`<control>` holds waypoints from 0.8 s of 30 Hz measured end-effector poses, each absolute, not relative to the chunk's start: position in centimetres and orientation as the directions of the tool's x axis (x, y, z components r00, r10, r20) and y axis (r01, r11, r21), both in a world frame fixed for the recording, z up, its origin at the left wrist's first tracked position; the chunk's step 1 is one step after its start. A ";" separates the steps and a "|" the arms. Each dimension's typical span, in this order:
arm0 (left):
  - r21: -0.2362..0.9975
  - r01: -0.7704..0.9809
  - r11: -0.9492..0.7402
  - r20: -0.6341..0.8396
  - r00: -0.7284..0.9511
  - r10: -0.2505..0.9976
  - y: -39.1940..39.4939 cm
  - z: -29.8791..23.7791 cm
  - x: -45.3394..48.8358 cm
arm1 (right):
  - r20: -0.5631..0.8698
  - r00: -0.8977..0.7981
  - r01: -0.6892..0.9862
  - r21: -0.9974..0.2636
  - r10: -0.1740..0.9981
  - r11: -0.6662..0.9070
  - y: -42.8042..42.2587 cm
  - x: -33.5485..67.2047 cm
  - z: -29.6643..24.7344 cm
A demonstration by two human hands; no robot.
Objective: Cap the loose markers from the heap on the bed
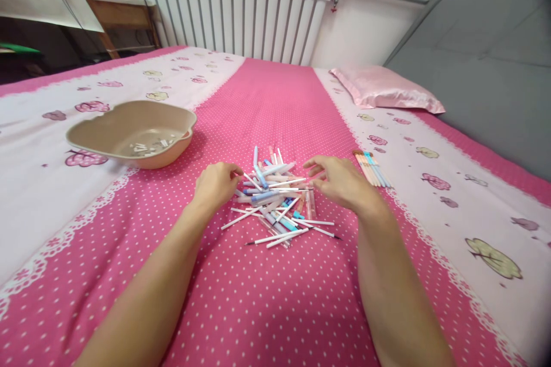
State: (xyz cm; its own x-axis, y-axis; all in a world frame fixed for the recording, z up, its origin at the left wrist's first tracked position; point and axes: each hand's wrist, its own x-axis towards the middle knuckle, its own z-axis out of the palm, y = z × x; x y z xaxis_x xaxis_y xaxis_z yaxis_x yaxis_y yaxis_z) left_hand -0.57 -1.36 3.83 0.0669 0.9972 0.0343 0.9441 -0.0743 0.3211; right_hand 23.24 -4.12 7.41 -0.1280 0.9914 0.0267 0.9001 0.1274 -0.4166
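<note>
A loose pile of pens and pen parts [278, 198], white, blue and clear, lies on the pink dotted bedspread in front of me. My left hand [216, 182] rests at the pile's left edge, fingers curled and pinching a thin white pen part. My right hand [340, 180] is at the pile's right edge, its fingers bent and touching a pinkish pen. A small row of assembled pens [372, 168], orange and blue, lies side by side just right of my right hand.
A beige heart-shaped basin [133, 133] with a few small white bits inside sits on the bed to the left. A pink pillow [383, 89] lies at the far right by a grey headboard [482, 57]. A white radiator [232, 11] stands behind the bed.
</note>
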 end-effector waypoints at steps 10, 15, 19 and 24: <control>0.308 0.949 -0.063 0.034 0.055 0.998 -1.6 3.6 -0.3 | 0.045 -0.151 0.902 -0.403 0.988 0.156 -4.2 22.9 7.3; 0.324 0.941 -0.099 0.030 0.095 0.995 -1.5 3.6 -0.2 | 0.044 -0.149 0.907 -0.391 0.988 0.155 -4.4 22.7 7.5; 0.336 0.934 -0.117 0.041 0.109 0.993 -1.5 3.6 -0.2 | 0.053 -0.149 0.906 -0.394 0.987 0.158 -4.5 22.7 7.6; 0.348 0.920 -0.181 0.058 0.171 0.983 -1.5 3.7 -0.1 | 0.053 -0.162 0.902 -0.396 0.985 0.170 -4.5 22.4 7.6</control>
